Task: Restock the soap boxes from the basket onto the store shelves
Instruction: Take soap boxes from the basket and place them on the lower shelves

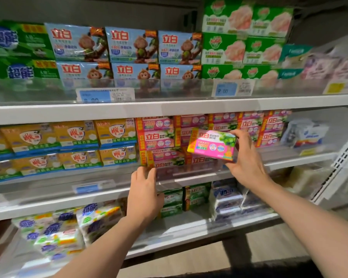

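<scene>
Middle shelf, restocking in progress. The right hand (247,157) pinches a pink soap box (212,144) by its right end, thumb on top and fingers beneath, long axis running left to right. The box hangs just near of the matching pink stack (159,137), whose lowered right column lies directly beyond it, so the right hand is the nearer one. The left hand (144,187), fingers lightly bent and holding nothing, rests against the clear shelf guard (189,173).
</scene>
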A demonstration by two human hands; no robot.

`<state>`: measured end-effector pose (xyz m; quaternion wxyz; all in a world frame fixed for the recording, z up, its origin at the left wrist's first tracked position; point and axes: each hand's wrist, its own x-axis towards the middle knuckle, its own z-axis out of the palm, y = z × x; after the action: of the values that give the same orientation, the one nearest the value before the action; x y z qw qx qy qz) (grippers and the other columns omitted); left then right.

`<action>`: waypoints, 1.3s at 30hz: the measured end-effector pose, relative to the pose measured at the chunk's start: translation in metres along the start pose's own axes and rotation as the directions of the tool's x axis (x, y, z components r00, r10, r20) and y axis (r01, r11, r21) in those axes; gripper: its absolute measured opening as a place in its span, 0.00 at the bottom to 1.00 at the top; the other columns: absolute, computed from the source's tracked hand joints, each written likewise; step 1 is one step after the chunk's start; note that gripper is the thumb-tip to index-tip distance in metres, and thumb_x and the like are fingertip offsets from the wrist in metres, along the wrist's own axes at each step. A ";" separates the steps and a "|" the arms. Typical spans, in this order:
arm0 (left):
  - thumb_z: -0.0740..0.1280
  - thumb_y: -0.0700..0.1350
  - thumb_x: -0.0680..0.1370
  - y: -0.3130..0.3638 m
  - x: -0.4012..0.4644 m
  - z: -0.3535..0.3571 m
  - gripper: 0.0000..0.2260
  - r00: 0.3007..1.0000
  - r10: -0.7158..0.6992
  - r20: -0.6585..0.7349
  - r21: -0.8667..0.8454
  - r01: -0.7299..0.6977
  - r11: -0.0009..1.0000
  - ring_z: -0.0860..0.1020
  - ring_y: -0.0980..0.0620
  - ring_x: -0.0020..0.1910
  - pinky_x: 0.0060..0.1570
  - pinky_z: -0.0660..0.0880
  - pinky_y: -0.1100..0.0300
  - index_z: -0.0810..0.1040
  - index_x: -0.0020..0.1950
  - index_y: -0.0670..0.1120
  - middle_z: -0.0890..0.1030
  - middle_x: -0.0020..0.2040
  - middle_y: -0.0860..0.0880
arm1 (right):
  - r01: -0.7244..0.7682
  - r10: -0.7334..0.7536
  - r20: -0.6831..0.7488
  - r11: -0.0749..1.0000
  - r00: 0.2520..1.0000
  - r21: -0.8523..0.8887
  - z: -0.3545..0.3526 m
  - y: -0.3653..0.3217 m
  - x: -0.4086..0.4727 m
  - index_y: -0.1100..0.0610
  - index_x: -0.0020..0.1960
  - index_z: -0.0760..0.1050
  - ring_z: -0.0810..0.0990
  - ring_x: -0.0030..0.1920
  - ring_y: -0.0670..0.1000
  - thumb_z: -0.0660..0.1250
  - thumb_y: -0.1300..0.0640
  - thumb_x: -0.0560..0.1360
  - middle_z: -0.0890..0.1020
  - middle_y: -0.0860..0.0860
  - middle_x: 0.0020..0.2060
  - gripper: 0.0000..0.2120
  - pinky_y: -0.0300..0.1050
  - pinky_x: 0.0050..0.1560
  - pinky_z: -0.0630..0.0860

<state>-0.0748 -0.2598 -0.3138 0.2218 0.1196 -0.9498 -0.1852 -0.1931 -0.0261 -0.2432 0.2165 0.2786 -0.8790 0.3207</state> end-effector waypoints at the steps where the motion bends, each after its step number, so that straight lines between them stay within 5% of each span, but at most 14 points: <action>1: 0.72 0.42 0.71 -0.001 0.000 0.000 0.27 1.000 0.008 0.005 0.003 -0.008 1.000 0.65 0.46 0.63 0.61 0.70 0.55 0.69 0.69 0.46 0.69 0.63 0.46 | 0.022 -0.022 0.011 1.000 1.000 0.011 0.005 -0.002 0.003 0.58 0.69 0.60 0.74 0.60 0.54 0.75 0.69 0.65 0.70 0.58 0.63 0.38 0.46 0.43 0.74; 5: 0.71 0.41 0.71 -0.007 -0.003 -0.007 0.29 0.998 0.051 0.048 0.003 -0.051 0.999 0.63 0.47 0.66 0.61 0.71 0.55 0.67 0.71 0.48 0.67 0.67 0.48 | 0.106 -0.106 0.024 0.994 0.994 0.023 0.028 -0.015 0.010 0.57 0.69 0.61 0.74 0.60 0.57 0.75 0.71 0.63 0.69 0.57 0.64 0.39 0.52 0.47 0.78; 11: 0.73 0.42 0.69 -0.028 -0.002 -0.017 0.28 0.996 0.069 0.053 0.122 -0.075 0.990 0.71 0.45 0.58 0.61 0.68 0.52 0.69 0.67 0.47 0.73 0.60 0.48 | 0.150 -0.144 0.085 0.986 0.986 -0.069 0.066 -0.038 0.022 0.48 0.67 0.52 0.76 0.51 0.61 0.69 0.73 0.66 0.68 0.59 0.62 0.41 0.46 0.38 0.70; 15: 0.69 0.48 0.74 -0.037 -0.001 -0.020 0.29 0.990 0.053 0.134 0.166 -0.076 0.983 0.67 0.49 0.64 0.71 0.61 0.53 0.63 0.72 0.47 0.69 0.66 0.50 | 0.077 -0.065 0.224 0.996 0.972 -0.045 0.078 -0.046 0.023 0.48 0.64 0.51 0.73 0.54 0.58 0.72 0.56 0.71 0.66 0.58 0.63 0.33 0.47 0.48 0.72; 17: 0.69 0.47 0.73 -0.038 0.000 -0.019 0.29 0.989 0.061 0.133 0.171 -0.083 0.982 0.66 0.50 0.63 0.69 0.62 0.55 0.63 0.73 0.47 0.69 0.65 0.50 | 0.054 -0.048 0.287 0.998 0.957 -0.013 0.080 -0.049 0.023 0.48 0.64 0.54 0.72 0.53 0.56 0.70 0.47 0.73 0.68 0.55 0.57 0.30 0.48 0.52 0.72; 21: 0.69 0.48 0.73 -0.037 0.003 -0.017 0.27 0.992 0.062 0.107 0.184 -0.081 0.980 0.66 0.51 0.61 0.63 0.61 0.60 0.63 0.70 0.48 0.70 0.64 0.50 | 0.025 0.015 0.307 0.992 0.952 -0.125 0.088 -0.051 0.033 0.57 0.65 0.66 0.75 0.38 0.53 0.65 0.48 0.77 0.74 0.53 0.39 0.22 0.45 0.34 0.68; 25: 0.69 0.47 0.73 -0.037 0.002 -0.013 0.26 0.995 0.060 0.075 0.181 -0.073 0.981 0.67 0.49 0.62 0.63 0.61 0.59 0.66 0.69 0.46 0.71 0.64 0.49 | -0.008 0.003 0.305 1.000 0.952 0.013 0.092 -0.058 0.036 0.52 0.63 0.66 0.74 0.49 0.52 0.66 0.54 0.77 0.73 0.58 0.58 0.17 0.43 0.45 0.71; 28: 0.70 0.48 0.72 -0.036 0.002 -0.010 0.28 0.997 0.061 0.053 0.195 -0.071 0.978 0.69 0.46 0.63 0.67 0.61 0.55 0.67 0.69 0.45 0.73 0.65 0.47 | 0.003 0.048 0.400 0.992 0.915 -0.125 0.085 -0.062 0.034 0.58 0.63 0.67 0.78 0.44 0.54 0.69 0.49 0.75 0.74 0.53 0.43 0.22 0.48 0.44 0.77; 32: 0.69 0.51 0.74 -0.030 0.003 -0.012 0.29 0.996 0.020 0.086 0.213 -0.038 0.976 0.65 0.45 0.68 0.73 0.53 0.50 0.64 0.72 0.46 0.70 0.68 0.47 | 0.051 0.082 0.346 0.933 0.935 -0.357 0.081 -0.065 0.027 0.57 0.64 0.65 0.80 0.50 0.58 0.69 0.44 0.74 0.80 0.56 0.49 0.26 0.51 0.52 0.76; 36: 0.68 0.52 0.75 -0.031 0.004 -0.016 0.31 0.996 0.013 0.086 0.208 -0.030 0.978 0.59 0.46 0.74 0.75 0.46 0.51 0.60 0.74 0.46 0.65 0.74 0.47 | -0.105 0.167 0.288 0.970 0.943 -0.221 0.082 -0.068 0.025 0.58 0.68 0.65 0.79 0.53 0.58 0.69 0.51 0.75 0.81 0.57 0.51 0.26 0.50 0.53 0.75; 39: 0.68 0.50 0.76 -0.038 0.002 -0.023 0.35 0.996 -0.019 0.086 0.226 -0.001 0.974 0.53 0.48 0.77 0.76 0.41 0.50 0.55 0.77 0.46 0.60 0.77 0.48 | -0.088 0.135 0.285 0.981 0.949 -0.173 0.086 -0.070 0.025 0.58 0.72 0.62 0.79 0.52 0.59 0.69 0.54 0.75 0.81 0.58 0.52 0.29 0.50 0.54 0.76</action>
<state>-0.0605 -0.3018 -0.3094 0.1642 0.1403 -0.9729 -0.0821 -0.1856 -0.1384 -0.2584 0.0854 0.2551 -0.9385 0.2164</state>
